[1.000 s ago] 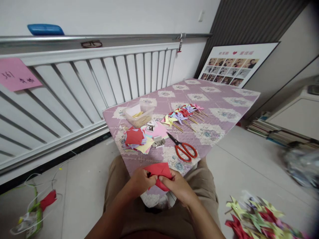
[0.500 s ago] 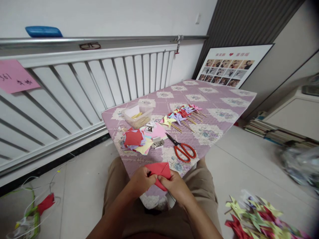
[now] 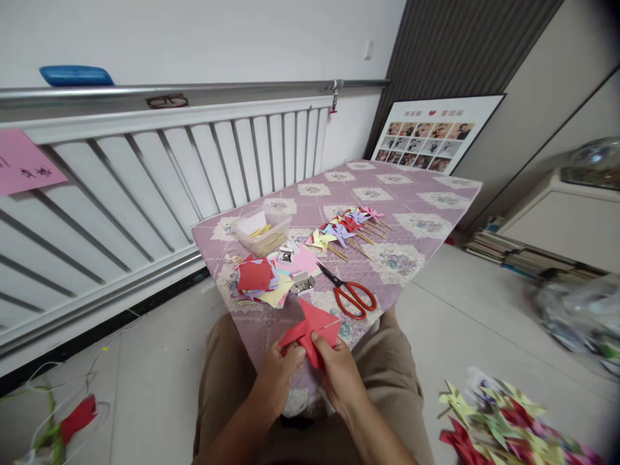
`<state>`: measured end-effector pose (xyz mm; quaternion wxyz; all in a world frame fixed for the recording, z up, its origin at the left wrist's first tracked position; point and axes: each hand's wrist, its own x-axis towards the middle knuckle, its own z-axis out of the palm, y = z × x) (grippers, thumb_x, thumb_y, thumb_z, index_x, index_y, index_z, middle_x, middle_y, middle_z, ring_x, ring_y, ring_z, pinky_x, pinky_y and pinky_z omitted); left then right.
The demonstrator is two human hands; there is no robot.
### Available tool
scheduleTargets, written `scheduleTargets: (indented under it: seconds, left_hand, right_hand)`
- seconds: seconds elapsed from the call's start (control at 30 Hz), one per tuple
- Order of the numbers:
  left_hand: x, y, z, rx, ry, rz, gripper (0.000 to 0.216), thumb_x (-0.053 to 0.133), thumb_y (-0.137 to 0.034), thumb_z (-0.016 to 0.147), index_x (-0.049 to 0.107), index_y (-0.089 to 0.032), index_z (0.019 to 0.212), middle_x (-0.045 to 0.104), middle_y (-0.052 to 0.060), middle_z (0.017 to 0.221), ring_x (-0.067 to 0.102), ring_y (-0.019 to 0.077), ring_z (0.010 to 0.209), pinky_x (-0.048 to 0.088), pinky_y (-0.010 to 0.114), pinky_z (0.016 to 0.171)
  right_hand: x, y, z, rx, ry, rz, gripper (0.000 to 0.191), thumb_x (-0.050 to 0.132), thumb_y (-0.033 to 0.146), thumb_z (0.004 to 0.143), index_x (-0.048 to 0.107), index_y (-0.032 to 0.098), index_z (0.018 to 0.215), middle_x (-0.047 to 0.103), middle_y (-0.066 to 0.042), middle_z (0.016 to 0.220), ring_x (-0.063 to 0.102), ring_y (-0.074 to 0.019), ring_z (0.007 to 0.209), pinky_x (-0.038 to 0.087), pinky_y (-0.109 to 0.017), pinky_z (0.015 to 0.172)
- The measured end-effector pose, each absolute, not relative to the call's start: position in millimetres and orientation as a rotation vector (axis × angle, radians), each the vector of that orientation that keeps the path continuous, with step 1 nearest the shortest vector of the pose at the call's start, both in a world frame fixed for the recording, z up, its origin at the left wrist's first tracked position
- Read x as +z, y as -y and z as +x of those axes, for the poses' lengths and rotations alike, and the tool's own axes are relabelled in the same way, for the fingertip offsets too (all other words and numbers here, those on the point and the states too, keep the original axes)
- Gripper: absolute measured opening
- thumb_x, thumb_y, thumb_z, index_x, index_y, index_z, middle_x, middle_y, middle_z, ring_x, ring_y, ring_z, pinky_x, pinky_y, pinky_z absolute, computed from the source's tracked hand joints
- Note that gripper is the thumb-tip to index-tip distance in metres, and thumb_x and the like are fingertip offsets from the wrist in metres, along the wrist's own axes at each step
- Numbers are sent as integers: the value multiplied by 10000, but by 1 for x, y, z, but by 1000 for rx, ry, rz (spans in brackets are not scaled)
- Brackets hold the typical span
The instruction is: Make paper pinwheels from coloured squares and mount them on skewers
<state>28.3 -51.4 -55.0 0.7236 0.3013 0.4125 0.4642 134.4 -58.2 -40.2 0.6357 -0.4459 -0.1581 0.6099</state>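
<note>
A red paper pinwheel, partly folded with its slit corners standing apart, is held above the near end of the table. My left hand pinches its left blade. On the right side my right hand grips it, the thumb pressed near its centre. Just beyond lie scissors with red handles, blades open a little. To their left are a small box of metal pins and a stack of coloured paper squares, red on top.
A clear plastic box holds thin wooden sticks. Finished pinwheels on sticks lie in a row mid-table. More pinwheels are heaped on the floor at right. A radiator borders the table's left side.
The red paper has opened from a flatter shape into separate blades, one pointing up. Both hands have shifted their hold on it. The view has tilted and turned slightly.
</note>
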Motion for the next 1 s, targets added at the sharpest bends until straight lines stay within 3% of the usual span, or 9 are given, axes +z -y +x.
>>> scheduleTargets:
  seconds: [0.2, 1.0]
  left_hand:
    - [-51, 49, 44, 1129, -894, 651, 322, 768, -319, 636, 741, -159, 914, 740, 79, 878, 644, 202, 804, 479, 332, 834]
    - [-63, 40, 44, 1219, -992, 587, 173, 717, -277, 697, 733, -156, 820, 739, 39, 798, 640, 168, 759, 476, 301, 797]
  right_hand:
    - [-46, 59, 129, 1342, 399, -1011, 221, 782, 346, 677, 731, 205, 839, 750, -5, 749, 629, -164, 624, 490, -259, 633]
    - [-44, 59, 113, 1329, 369, -997, 216, 756, 345, 713, 727, 214, 882, 776, -20, 878, 691, -196, 767, 522, -299, 775]
